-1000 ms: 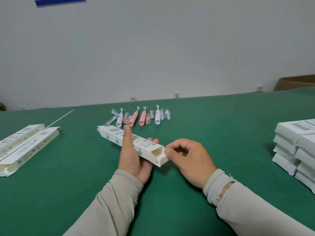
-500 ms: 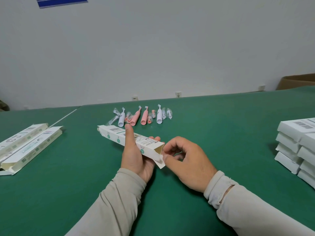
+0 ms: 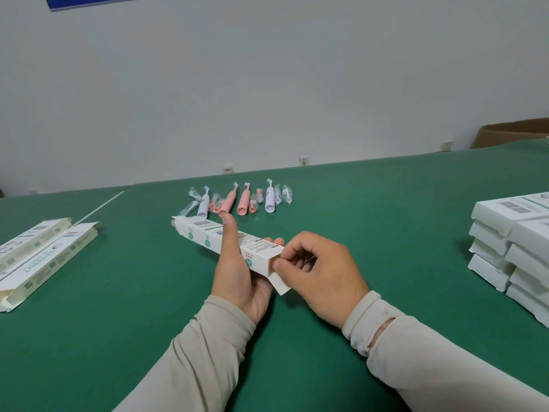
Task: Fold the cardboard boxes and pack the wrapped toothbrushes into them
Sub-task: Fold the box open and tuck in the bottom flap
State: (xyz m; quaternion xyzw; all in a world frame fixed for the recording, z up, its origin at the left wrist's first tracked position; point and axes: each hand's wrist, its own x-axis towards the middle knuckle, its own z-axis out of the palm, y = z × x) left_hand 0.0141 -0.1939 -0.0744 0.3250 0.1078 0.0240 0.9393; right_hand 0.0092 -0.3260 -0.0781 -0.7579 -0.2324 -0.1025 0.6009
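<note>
Box [image 3: 225, 242] near end now folded mostly shut, tuck flap still out; right hand [image 3: 319, 272] pinches flap, left hand [image 3: 240, 272] grips body; near end's closing almost done

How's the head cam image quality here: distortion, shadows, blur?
Head view: wide-angle bowing curves the green felt table at its far edge; lighting is soft and even, with faint shadows beside the stack of white cardboard boxes; no glare; small print on the long white box is unreadable.
</note>
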